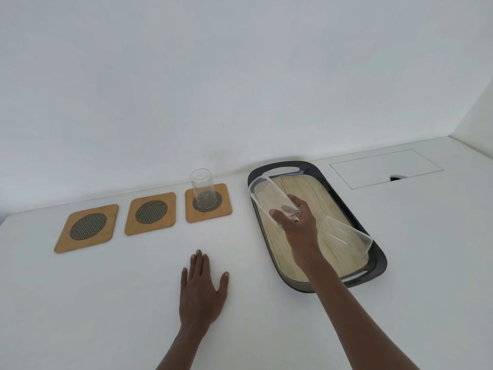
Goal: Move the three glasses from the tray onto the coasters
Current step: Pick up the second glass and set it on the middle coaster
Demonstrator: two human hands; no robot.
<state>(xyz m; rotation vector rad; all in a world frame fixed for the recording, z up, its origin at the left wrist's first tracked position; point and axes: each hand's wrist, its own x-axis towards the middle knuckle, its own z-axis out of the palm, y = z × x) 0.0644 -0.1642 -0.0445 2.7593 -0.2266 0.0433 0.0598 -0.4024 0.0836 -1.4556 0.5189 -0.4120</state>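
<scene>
Three square wooden coasters with dark mesh centres lie in a row: the left coaster, the middle coaster and the right coaster. A clear glass stands upright on the right coaster. My right hand grips the base of a second clear glass, held tilted above the dark oval tray with its mouth pointing up and left. A third glass lies on its side on the tray's wooden floor, right of my hand. My left hand rests flat on the white table, fingers spread.
A rectangular hatch with a small dark notch is set into the white table behind the tray. A white wall runs along the back edge, with a corner at the far right.
</scene>
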